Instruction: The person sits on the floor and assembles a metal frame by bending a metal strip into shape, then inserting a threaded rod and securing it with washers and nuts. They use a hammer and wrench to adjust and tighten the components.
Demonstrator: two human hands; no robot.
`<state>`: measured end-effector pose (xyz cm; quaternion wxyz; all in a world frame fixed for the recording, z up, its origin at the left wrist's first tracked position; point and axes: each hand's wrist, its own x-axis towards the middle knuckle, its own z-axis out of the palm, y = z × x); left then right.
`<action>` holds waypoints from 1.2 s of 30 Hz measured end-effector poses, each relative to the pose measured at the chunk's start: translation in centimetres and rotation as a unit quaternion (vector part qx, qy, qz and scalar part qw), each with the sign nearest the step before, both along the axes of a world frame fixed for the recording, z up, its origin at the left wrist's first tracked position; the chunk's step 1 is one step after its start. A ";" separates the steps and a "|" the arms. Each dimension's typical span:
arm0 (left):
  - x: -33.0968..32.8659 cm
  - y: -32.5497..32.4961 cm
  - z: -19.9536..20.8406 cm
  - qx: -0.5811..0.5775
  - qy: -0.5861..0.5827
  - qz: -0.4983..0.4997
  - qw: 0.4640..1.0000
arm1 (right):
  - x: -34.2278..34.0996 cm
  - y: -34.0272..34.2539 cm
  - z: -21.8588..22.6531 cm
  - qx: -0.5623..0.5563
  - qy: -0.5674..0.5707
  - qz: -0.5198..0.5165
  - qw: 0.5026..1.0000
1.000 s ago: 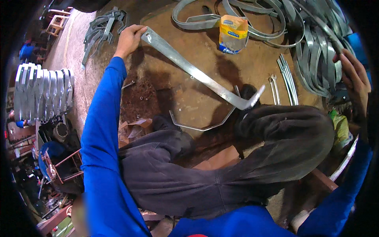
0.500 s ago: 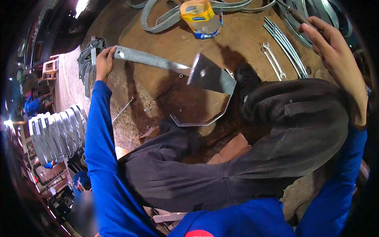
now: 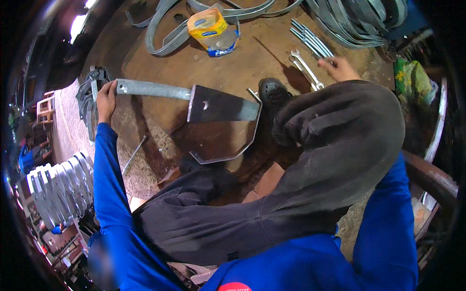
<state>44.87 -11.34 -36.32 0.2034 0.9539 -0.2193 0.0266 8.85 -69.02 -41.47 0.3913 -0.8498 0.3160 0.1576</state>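
Observation:
My left hand (image 3: pixel 106 99) is closed on the end of a long flat grey metal strap (image 3: pixel 155 89), near a hole in it. The strap's other end meets a trapezoid metal plate (image 3: pixel 223 104) with a hole. From the plate a bent metal strip (image 3: pixel 250 140) curves down between my legs. My right hand (image 3: pixel 342 69) is beyond my raised right knee, close to two wrenches (image 3: pixel 306 70) and a bundle of thin metal rods (image 3: pixel 311 39). Its fingers are smeared by motion, so whether they hold anything is unclear.
A yellow and blue plastic packet (image 3: pixel 213 31) stands beyond the plate. Coiled metal bands (image 3: pixel 347 22) lie at the far right, and a thin bolt-like rod (image 3: pixel 133 155) lies near my left forearm. Stacked metal rings (image 3: pixel 60 186) stand at the left.
My right hand has come down and left, from the far right toward the wrenches and rods; the dark-handled tool it held is no longer plainly visible. My left hand keeps its grip on the strap.

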 end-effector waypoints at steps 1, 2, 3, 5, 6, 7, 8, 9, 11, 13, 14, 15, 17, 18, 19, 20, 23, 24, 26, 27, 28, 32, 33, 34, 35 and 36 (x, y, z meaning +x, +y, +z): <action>0.1 0.3 0.1 0.015 -0.004 0.004 1.000 | -0.8 1.5 -0.9 -0.011 0.039 -0.055 0.998; 0.3 -0.8 -0.8 0.004 0.003 0.000 1.000 | -2.5 1.9 -1.4 -0.024 0.048 -0.066 0.996; 0.0 -0.2 -0.5 0.007 0.004 0.006 1.000 | -3.0 2.5 -2.1 -0.026 0.041 -0.062 0.997; 0.0 0.5 -0.1 0.027 0.009 0.022 0.999 | -4.3 3.4 -2.7 -0.025 0.021 -0.059 0.998; 0.0 0.9 -0.1 0.027 0.003 0.021 0.999 | -4.9 3.6 -2.6 -0.023 0.012 -0.061 0.998; -0.1 1.3 -0.1 0.027 -0.003 0.021 0.999 | -5.6 3.7 -2.5 -0.021 0.001 -0.062 0.998; 0.0 1.4 0.0 0.026 -0.009 0.018 0.999 | -6.3 3.7 -2.2 -0.020 -0.013 -0.066 0.998; -0.4 1.1 0.1 0.015 -0.010 0.006 1.000 | -7.2 3.5 -1.9 -0.022 -0.027 -0.069 0.997; -0.8 -0.4 0.1 0.006 0.002 0.016 1.000 | -9.5 2.5 -0.3 -0.032 -0.073 -0.081 0.994; -1.4 -3.0 -0.4 0.000 0.038 0.034 0.999 | -12.6 1.0 2.5 -0.057 -0.133 -0.097 0.985; -1.2 -2.3 0.2 0.010 0.023 0.034 0.999 | -13.1 0.7 4.1 -0.061 -0.177 -0.102 0.977; -1.1 -1.8 0.5 0.020 0.009 0.032 0.999 | -13.8 0.0 6.2 -0.065 -0.217 -0.112 0.968; -1.1 -2.8 0.2 0.050 0.025 0.029 0.998 | -15.5 -0.5 13.0 -0.077 -0.202 -0.179 0.960; 0.8 0.9 0.5 0.036 -0.009 0.042 0.998 | -15.1 0.2 16.5 -0.060 -0.191 -0.210 0.957; 1.1 1.7 0.1 0.047 -0.007 0.058 0.997 | -15.5 0.6 19.6 -0.028 -0.214 -0.194 0.957; 1.3 1.8 0.3 0.059 -0.005 0.071 0.996 | -16.1 1.6 21.6 0.002 -0.235 -0.181 0.955; 0.2 -1.5 0.5 0.096 -0.026 0.071 0.992 | -15.6 7.5 24.4 0.041 -0.279 -0.224 0.933; 0.1 -2.1 1.3 0.111 -0.038 0.052 0.992 | -15.0 7.7 24.9 0.042 -0.253 -0.118 0.959; -2.4 -5.5 3.4 0.108 -0.129 -0.054 0.984 | -13.9 8.9 25.2 0.047 -0.242 0.015 0.969; -5.1 -8.9 4.8 0.104 -0.171 -0.109 0.974 | -14.0 9.4 24.7 0.049 -0.255 0.045 0.965; -8.1 -12.1 6.6 0.022 -0.007 -0.187 0.982 | -14.2 9.5 24.3 0.043 -0.274 0.061 0.959; -20.3 -18.1 13.5 -0.094 0.273 -0.314 0.904 | -14.7 9.5 23.7 0.031 -0.285 0.117 0.951; -22.2 -18.8 13.7 -0.079 0.243 -0.331 0.909 | -14.6 9.6 23.8 0.028 -0.280 0.122 0.952; -24.0 -20.4 14.3 -0.056 0.208 -0.355 0.910 | -14.6 9.6 23.8 0.023 -0.272 0.129 0.953; -25.1 -21.4 13.9 -0.022 0.167 -0.378 0.910 | -14.8 9.4 24.1 0.015 -0.263 0.134 0.955; -25.7 -22.2 13.6 0.018 0.127 -0.400 0.907 | -14.8 9.4 24.0 0.010 -0.257 0.136 0.957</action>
